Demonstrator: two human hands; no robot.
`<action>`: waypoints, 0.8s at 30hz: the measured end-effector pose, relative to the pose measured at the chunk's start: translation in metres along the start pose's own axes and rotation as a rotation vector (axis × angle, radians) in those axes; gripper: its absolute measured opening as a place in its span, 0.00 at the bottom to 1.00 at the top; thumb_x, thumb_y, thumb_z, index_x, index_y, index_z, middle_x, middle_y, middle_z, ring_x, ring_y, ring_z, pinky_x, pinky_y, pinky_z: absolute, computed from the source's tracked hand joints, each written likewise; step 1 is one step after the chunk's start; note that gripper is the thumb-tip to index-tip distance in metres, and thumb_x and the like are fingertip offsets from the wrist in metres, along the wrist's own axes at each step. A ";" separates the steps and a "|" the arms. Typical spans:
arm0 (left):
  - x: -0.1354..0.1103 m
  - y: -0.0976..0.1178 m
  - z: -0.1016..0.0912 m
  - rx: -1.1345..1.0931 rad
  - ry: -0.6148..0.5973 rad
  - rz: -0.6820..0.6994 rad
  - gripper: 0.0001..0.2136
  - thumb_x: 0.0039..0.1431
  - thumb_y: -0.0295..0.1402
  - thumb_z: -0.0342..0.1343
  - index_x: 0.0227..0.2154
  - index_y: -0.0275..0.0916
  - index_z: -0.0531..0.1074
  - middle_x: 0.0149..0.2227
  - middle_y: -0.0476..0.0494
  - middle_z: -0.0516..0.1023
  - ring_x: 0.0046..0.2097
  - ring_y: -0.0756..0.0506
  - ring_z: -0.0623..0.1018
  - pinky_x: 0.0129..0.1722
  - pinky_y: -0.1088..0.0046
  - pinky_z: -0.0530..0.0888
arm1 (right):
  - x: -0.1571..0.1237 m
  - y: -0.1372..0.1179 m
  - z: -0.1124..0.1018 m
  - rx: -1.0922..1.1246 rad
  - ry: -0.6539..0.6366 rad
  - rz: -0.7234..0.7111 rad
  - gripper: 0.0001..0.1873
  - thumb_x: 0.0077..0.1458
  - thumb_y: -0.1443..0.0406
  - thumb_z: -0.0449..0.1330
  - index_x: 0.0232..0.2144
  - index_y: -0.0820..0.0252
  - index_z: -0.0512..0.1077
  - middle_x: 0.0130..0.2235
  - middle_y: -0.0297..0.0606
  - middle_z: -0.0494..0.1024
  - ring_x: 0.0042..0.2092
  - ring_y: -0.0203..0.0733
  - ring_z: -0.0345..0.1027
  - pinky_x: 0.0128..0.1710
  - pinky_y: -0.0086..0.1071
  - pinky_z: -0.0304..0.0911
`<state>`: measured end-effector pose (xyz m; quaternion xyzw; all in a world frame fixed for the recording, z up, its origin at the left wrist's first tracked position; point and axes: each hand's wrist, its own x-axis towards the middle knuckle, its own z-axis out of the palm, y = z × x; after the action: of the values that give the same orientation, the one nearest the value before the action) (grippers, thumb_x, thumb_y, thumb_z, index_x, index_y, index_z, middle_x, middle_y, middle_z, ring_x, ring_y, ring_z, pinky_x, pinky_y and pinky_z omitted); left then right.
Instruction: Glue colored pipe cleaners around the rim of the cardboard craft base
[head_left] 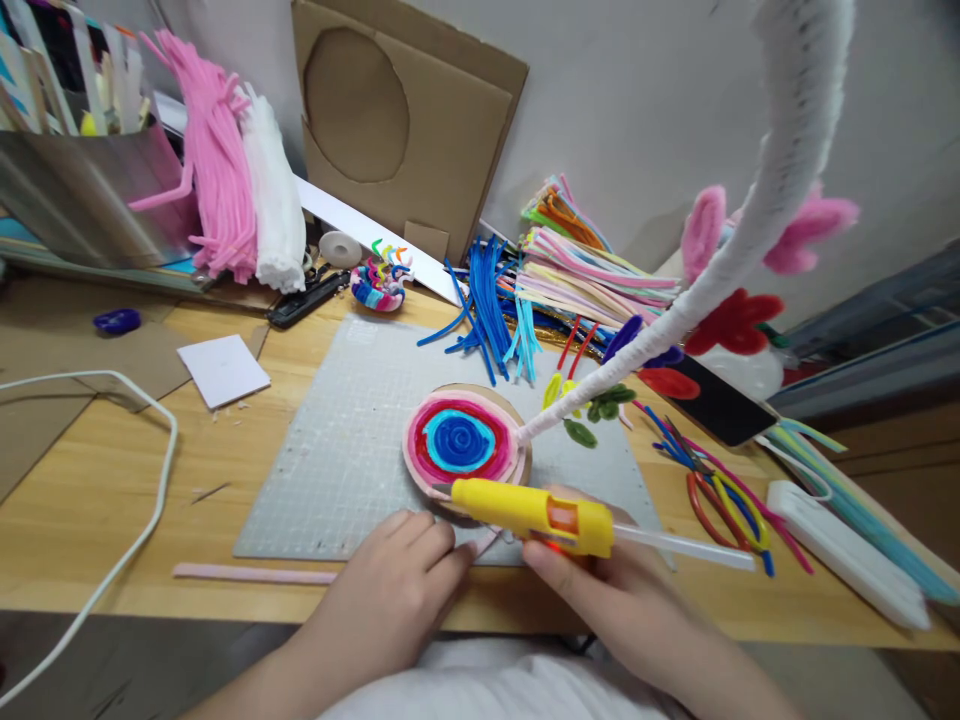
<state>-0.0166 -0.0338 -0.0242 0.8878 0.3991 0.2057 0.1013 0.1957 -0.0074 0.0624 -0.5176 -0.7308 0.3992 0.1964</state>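
My right hand (607, 590) hides the handle of the glue gun (502, 503); the pink strip (255, 573) runs out of sight behind my left hand (409, 570). The top edge cuts off the white arch (791, 150), the left edge the metal holder (90, 190) and white cable (169, 470).

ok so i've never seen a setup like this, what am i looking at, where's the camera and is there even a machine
There is no robot here, just a person's two bare hands. The single picture comes from a camera worn on the head, looking forward and down.

The right hand holds a yellow plastic glue gun, its nozzle at the edge of a round disc with pink, red and blue rings. The left hand is just below the disc; its exact hold is hidden.

The disc is on a grey gridded cutting mat on a pale wooden table. Farther back lies a bundle of blue fuzzy stems; scissors with orange and yellow handles lie at right.
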 end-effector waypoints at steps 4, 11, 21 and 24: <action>0.001 0.000 -0.003 -0.014 -0.049 -0.013 0.08 0.63 0.26 0.49 0.44 0.39 0.69 0.35 0.44 0.71 0.36 0.44 0.68 0.34 0.67 0.64 | -0.014 0.034 -0.014 0.259 -0.006 0.278 0.24 0.54 0.45 0.57 0.31 0.60 0.74 0.24 0.35 0.72 0.27 0.41 0.66 0.28 0.32 0.62; -0.002 0.000 -0.003 -0.010 -0.047 -0.016 0.10 0.64 0.25 0.47 0.45 0.38 0.68 0.38 0.42 0.72 0.37 0.43 0.68 0.34 0.65 0.65 | -0.023 0.095 -0.036 0.952 0.136 0.381 0.20 0.54 0.46 0.55 0.29 0.56 0.69 0.30 0.34 0.67 0.20 0.30 0.46 0.18 0.27 0.48; 0.002 0.001 -0.005 0.008 -0.035 -0.024 0.09 0.65 0.27 0.47 0.44 0.40 0.69 0.35 0.44 0.71 0.35 0.44 0.68 0.32 0.67 0.63 | -0.026 0.076 -0.031 0.919 -0.016 0.342 0.22 0.48 0.46 0.62 0.29 0.61 0.72 0.26 0.36 0.68 0.20 0.31 0.52 0.19 0.28 0.50; 0.001 0.002 -0.006 0.000 -0.034 -0.017 0.09 0.65 0.27 0.47 0.44 0.40 0.69 0.34 0.44 0.71 0.35 0.44 0.68 0.32 0.67 0.63 | -0.025 0.077 -0.033 0.669 -0.002 0.323 0.24 0.52 0.46 0.59 0.29 0.63 0.72 0.20 0.33 0.66 0.21 0.34 0.56 0.22 0.29 0.51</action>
<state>-0.0176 -0.0343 -0.0184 0.8878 0.4046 0.1897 0.1099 0.2745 -0.0069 0.0246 -0.5329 -0.4693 0.6424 0.2884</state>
